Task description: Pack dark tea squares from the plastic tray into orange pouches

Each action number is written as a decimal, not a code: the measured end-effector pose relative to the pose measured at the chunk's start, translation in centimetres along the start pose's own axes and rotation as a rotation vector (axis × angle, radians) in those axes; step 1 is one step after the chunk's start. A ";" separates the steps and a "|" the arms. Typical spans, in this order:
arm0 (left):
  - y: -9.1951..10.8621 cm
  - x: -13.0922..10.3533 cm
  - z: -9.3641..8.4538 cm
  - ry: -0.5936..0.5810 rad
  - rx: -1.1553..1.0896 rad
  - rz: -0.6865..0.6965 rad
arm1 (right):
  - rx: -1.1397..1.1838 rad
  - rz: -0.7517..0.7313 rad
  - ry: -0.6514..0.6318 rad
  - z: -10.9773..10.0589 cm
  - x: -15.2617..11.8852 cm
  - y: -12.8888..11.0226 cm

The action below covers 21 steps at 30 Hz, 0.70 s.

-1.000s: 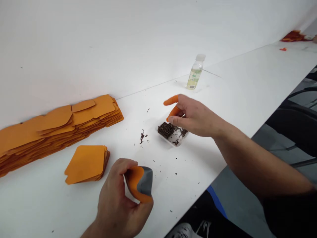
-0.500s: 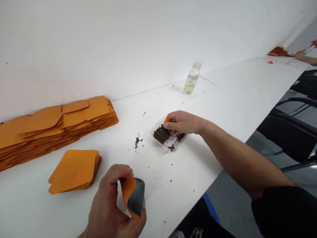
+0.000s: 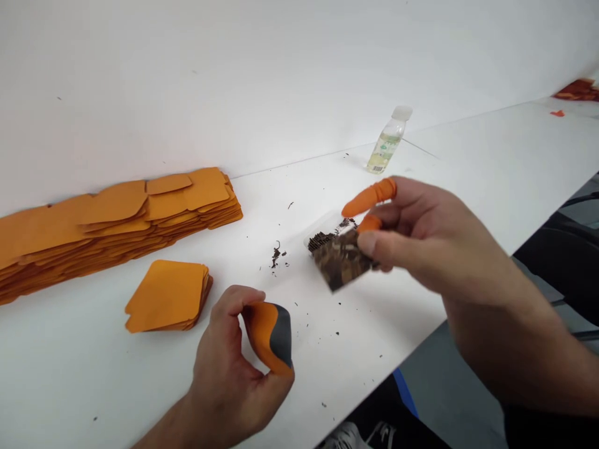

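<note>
My left hand (image 3: 234,368) grips an orange pouch (image 3: 262,330) by its sides, and its mouth bows open, showing a dark grey inner face. In my right hand (image 3: 421,243), between thumb and fingers, is a thin brown flaky sheet (image 3: 344,259), tilted and slightly blurred. Orange finger cots (image 3: 369,196) cover two fingers of that hand. Behind the sheet sits a clear plastic tray (image 3: 311,237), partly hidden, with a row of dark brown sheets (image 3: 321,241) standing in it. A small stack of orange pouches (image 3: 163,296) lies left of my left hand.
A long heap of overlapping orange pouches (image 3: 116,224) runs along the wall at the left. A capped bottle of pale yellow liquid (image 3: 386,146) stands behind the tray. Dark crumbs (image 3: 276,254) dot the white table (image 3: 374,318). Black chairs (image 3: 556,262) stand at the right.
My right hand has come up out of the tray and toward me, now with a brown sheet in it. The left hand still holds the pouch. The view has shifted.
</note>
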<state>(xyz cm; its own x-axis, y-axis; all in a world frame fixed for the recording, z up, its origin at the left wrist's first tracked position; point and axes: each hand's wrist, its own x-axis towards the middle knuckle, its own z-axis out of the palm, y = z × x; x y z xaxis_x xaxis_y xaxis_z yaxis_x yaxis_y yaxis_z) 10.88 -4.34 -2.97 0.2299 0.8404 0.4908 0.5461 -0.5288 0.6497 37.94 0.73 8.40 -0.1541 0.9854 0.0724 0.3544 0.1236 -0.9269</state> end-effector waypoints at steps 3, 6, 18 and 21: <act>0.1 0.0 0.0 0.004 -0.001 0.008 | 0.309 0.139 -0.237 1.7 -1.5 -0.9; 0.2 0.1 0.0 -0.001 0.024 0.034 | 0.407 0.281 -0.380 3.0 -1.5 -1.0; 0.7 1.0 -0.1 -0.056 0.117 0.137 | -0.106 0.114 -0.260 3.4 -1.6 -1.9; 0.7 0.9 0.0 -0.110 0.137 0.149 | -0.269 0.000 -0.178 4.0 -1.9 -2.0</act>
<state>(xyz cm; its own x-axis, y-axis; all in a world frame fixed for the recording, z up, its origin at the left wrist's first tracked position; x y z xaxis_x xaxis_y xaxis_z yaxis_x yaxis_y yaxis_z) 11.41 -3.93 -2.07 0.3985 0.7661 0.5042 0.6023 -0.6332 0.4862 33.89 -1.81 8.61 -0.3044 0.9524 -0.0148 0.5818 0.1736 -0.7946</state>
